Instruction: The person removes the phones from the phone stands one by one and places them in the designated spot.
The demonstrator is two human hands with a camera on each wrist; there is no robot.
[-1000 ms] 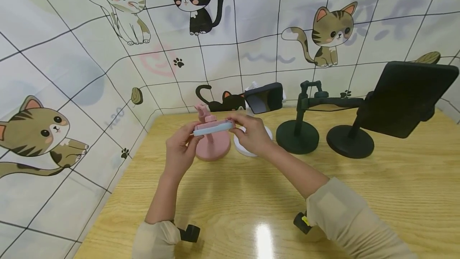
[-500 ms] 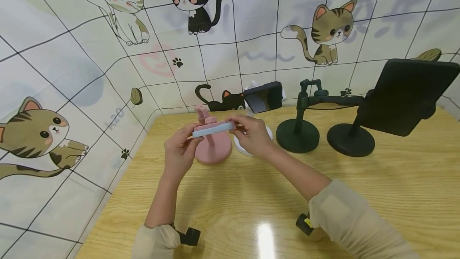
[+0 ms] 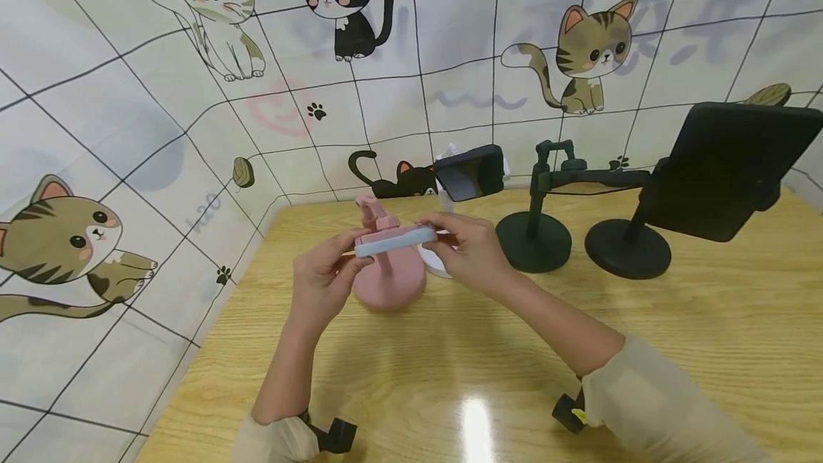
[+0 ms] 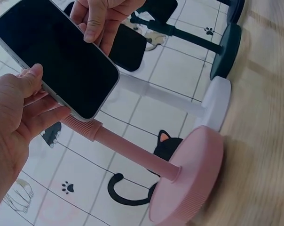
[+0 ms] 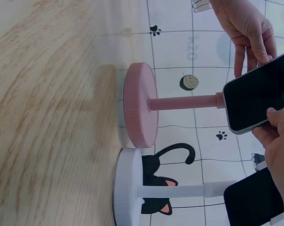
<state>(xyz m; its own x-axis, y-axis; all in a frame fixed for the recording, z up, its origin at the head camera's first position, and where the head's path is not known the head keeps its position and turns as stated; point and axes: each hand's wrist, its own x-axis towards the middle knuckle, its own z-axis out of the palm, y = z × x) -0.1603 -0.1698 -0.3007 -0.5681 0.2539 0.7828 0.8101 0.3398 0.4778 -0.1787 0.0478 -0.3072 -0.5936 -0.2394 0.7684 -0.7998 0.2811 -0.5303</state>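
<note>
A smartphone (image 4: pixel 57 56) with a dark screen and light rim sits against the head of a pink phone stand (image 3: pixel 388 284). In the head view its pale blue edge faces me, with the pink holder directly behind. My left hand (image 3: pixel 324 274) pinches one end of the phone between thumb and fingers. At the other end my right hand (image 3: pixel 472 252) grips it, the thumb over the screen's edge in the right wrist view. The stand's round base and post (image 5: pixel 184 102) show below the phone; much of its head is hidden behind the phone and fingers.
Close to the right is a white stand (image 5: pixel 128 188) bearing a dark phone (image 3: pixel 472 173). Farther right are a dark green stand (image 3: pixel 534 241) and a black stand (image 3: pixel 628 250) carrying a large black tablet (image 3: pixel 729 170). A cat-print curtain (image 3: pixel 450 106) hangs behind the wooden table (image 3: pixel 418 377).
Both hands, the phone and the pink stand have shifted a little to the right and nearer to me. The grip on the phone looks the same, and the other stands have stayed put.
</note>
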